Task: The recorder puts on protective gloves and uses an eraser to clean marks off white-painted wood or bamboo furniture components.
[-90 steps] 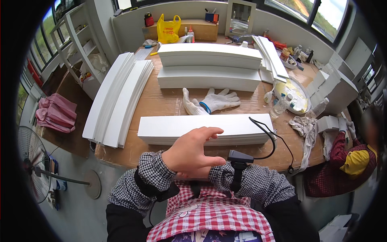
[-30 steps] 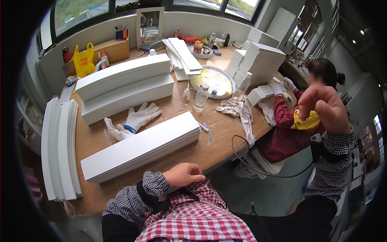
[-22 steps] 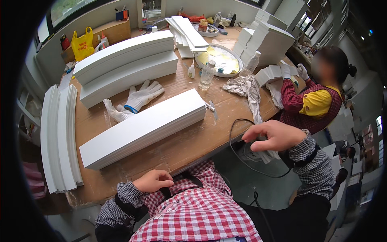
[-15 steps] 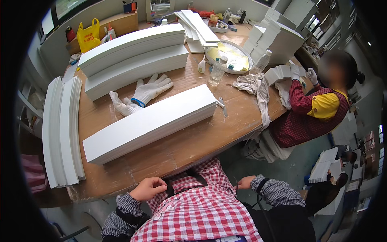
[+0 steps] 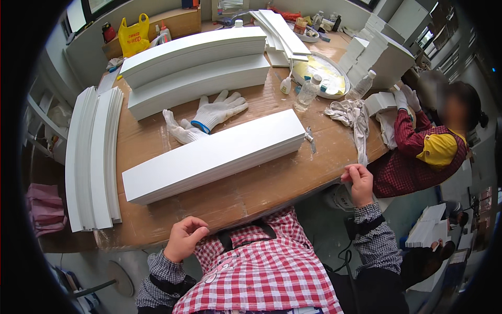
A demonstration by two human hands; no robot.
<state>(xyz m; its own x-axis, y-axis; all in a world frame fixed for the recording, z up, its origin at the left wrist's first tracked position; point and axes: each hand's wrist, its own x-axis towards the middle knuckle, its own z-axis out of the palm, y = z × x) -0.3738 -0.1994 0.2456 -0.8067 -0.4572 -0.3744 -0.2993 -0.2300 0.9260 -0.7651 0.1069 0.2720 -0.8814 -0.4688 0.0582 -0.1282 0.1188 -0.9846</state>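
Note:
My left hand (image 5: 184,238) is curled into a loose fist against my checked shirt, just below the near edge of the wooden table (image 5: 251,191), with nothing visible in it. At the table's right corner, my right hand (image 5: 360,183) has its fingers curled over the edge, beside a hanging white cloth (image 5: 354,118). A long white box (image 5: 214,157) lies diagonally across the table in front of me. Behind it lies a pair of white work gloves (image 5: 209,118).
Two longer white boxes (image 5: 196,65) lie at the back, and curved white boards (image 5: 91,157) are stacked on the left. Plastic bottles (image 5: 308,91) stand by a round tray (image 5: 324,73). A yellow bag (image 5: 133,34) sits far back. A seated person (image 5: 434,149) works at the right.
My right hand came down from holding a black cable loop, dropped below the table, and now grips the table's right edge. My left hand stayed at my chest. The view swung left.

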